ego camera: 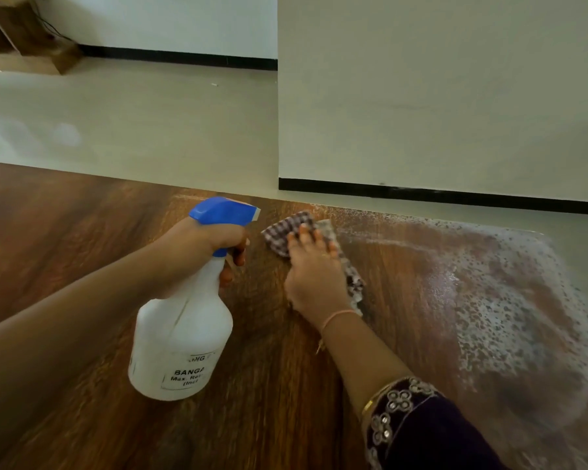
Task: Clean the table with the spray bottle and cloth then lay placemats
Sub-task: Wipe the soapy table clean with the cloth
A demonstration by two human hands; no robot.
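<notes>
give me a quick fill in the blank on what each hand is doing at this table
1. The left hand grips the spray bottle just under its ____ trigger head.
2. The right hand presses a checked ____ flat on the table.
3. The wet droplets lie on the side of the ____ hand.

Missing words: blue; cloth; right

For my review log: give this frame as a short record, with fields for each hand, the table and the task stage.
left hand: holds the spray bottle at its neck, nozzle toward the cloth
right hand: presses the checked cloth flat on the table
table: wooden, spray droplets on its right part
placemats: none in view
stage: wiping
</notes>
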